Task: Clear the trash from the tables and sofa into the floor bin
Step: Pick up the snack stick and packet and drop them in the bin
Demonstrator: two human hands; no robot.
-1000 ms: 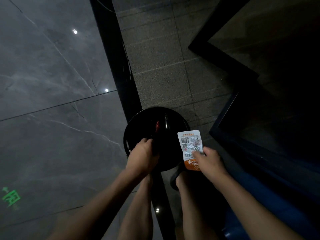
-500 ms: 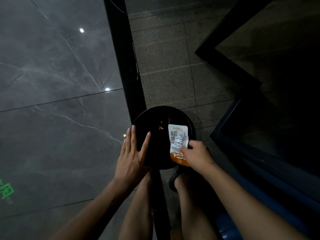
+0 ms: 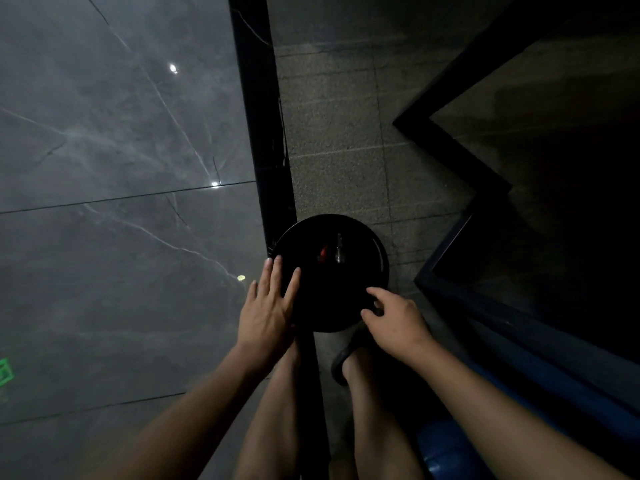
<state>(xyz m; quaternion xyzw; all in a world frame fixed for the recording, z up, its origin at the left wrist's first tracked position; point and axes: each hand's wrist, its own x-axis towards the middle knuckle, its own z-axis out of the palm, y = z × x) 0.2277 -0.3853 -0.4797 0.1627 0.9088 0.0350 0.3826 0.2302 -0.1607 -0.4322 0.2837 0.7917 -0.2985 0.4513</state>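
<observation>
Head cam: round glossy black bin (image 3: 375, 252) just past both hands; left hand (image 3: 266, 311) flat, fingers spread on its rim, right hand (image 3: 393, 318) loosely curled, empty.

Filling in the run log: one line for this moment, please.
stage: at floor bin | left hand: open, flat over bin edge | right hand: fingers curled, no packet visible

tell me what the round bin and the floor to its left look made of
Bin: probably glossy black plastic, its rim catching a faint sheen; too dark to be sure. Floor: polished grey marble-look tile, with white veins, straight grout lines and mirrored ceiling lights.
</observation>
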